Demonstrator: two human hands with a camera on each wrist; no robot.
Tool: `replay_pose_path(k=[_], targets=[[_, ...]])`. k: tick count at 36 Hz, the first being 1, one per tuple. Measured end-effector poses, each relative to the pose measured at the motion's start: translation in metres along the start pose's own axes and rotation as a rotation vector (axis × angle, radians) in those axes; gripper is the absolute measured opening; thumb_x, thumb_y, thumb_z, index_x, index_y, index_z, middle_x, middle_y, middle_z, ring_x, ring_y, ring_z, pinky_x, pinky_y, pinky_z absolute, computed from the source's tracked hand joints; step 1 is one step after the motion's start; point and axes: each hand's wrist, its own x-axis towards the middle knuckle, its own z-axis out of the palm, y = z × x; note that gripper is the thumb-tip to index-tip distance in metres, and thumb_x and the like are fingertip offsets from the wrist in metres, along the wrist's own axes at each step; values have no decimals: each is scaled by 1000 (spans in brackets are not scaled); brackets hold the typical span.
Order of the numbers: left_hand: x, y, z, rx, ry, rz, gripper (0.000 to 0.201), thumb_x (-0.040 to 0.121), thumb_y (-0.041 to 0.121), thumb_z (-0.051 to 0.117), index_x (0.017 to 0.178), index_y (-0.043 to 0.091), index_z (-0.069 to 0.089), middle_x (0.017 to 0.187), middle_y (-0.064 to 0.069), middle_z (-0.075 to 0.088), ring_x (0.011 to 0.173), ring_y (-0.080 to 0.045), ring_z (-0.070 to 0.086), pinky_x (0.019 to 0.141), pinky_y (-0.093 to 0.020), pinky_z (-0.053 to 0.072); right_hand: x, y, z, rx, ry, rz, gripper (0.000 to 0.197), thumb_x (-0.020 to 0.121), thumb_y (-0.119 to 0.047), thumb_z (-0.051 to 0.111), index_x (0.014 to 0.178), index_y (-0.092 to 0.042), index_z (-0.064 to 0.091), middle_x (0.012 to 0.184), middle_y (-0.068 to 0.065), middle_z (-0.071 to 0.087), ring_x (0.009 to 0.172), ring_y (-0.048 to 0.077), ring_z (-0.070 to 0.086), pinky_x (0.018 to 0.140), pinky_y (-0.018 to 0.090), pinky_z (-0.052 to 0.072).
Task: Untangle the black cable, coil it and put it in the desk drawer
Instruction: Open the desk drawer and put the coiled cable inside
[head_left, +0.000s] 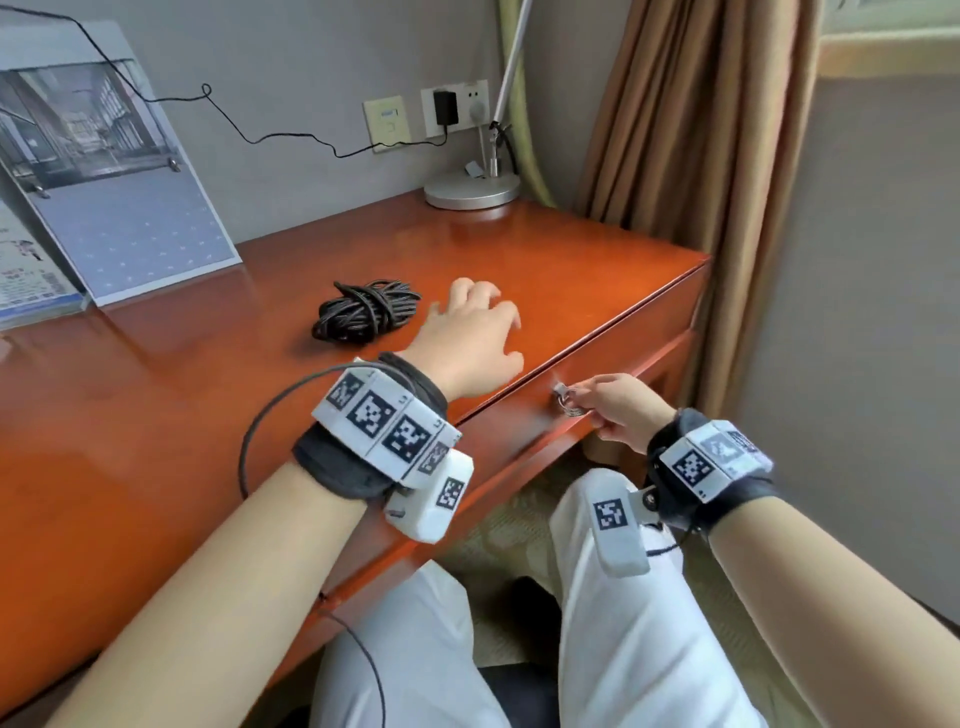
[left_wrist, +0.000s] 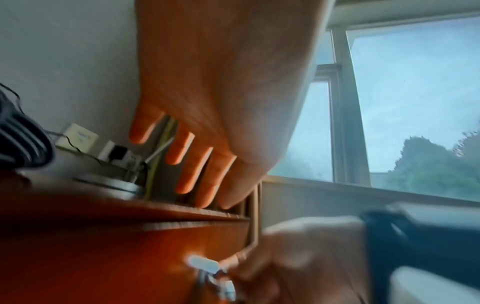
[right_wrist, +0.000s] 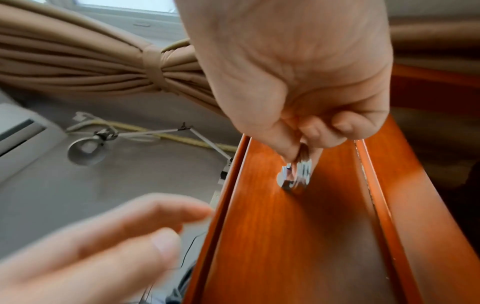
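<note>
**Right hand on drawer handle, cable bundle on desk**

Landmark: the drawer handle (head_left: 566, 402), a small shiny metal pull on the front of the desk drawer (head_left: 613, 384).

- Right hand (head_left: 621, 410): fingers and thumb curled, pinching the drawer handle. Right wrist view confirms the pinch on the metal ring.
- Drawer front sits nearly flush with the desk (head_left: 156, 415); whether it has opened at all cannot be told.
- Left hand (head_left: 475, 338): up and left of the handle, over the desk top near its front edge, fingers spread and relaxed, holding nothing. Left wrist view shows the fingers straight, tips close to the desk edge; contact not clear.
- Black cable (head_left: 363, 312): coiled into a wrapped bundle, lying on the desk top, further left of the handle and just beyond the left hand, not touching it.
- Lamp base (head_left: 470, 189): far back from the handle, by the wall.
- Curtain (head_left: 691, 130): behind and right of the handle.
</note>
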Motion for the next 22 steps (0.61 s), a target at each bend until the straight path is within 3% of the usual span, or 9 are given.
replay_pose_path(k=[4,9,14,17,19,22], targets=[[-5,26,24,137,-86,38,36,93,21,42,129,16,45,133,-8,46,126,-27,32,97,-43,33,-4,-8,-9,9,-91,28,12,91,-5,54,84,-13,57,71,2,49,57,12,43,51,22,35],[-10,34,31,207,-35,104,41,92,18,42,133,16,42,131,-10,41,122,-29,35,91,-40,36,-9,-13,-8,-222,-14,58,7,95,-9,47,93,-6,52,62,3,33,51,13,27,45,23,22],[-16,44,27,168,-254,126,42,94,31,44,132,12,43,132,-11,33,121,-30,35,80,-39,37,-29,2,-38,-370,-88,98,16,86,5,43,83,-8,51,54,-1,29,43,10,19,45,20,15],[-28,58,19,60,-466,155,50,94,46,43,133,16,48,137,-7,33,119,-27,44,95,-40,43,-48,7,-63,-585,-107,141,17,83,6,44,84,-5,58,47,-1,34,38,10,21,42,15,17],[-41,71,12,-32,-604,210,46,95,42,42,134,18,47,138,-5,40,108,-24,57,93,-38,48,-62,5,-77,-702,-91,168,14,84,4,46,84,-1,59,50,3,44,38,11,26,38,14,21],[-59,92,9,-137,-720,229,27,95,26,42,118,12,47,123,-12,51,70,-20,66,70,-30,52,-81,-1,-99,-757,-29,189,15,89,-1,42,85,-1,57,76,10,64,41,12,34,34,13,22]])
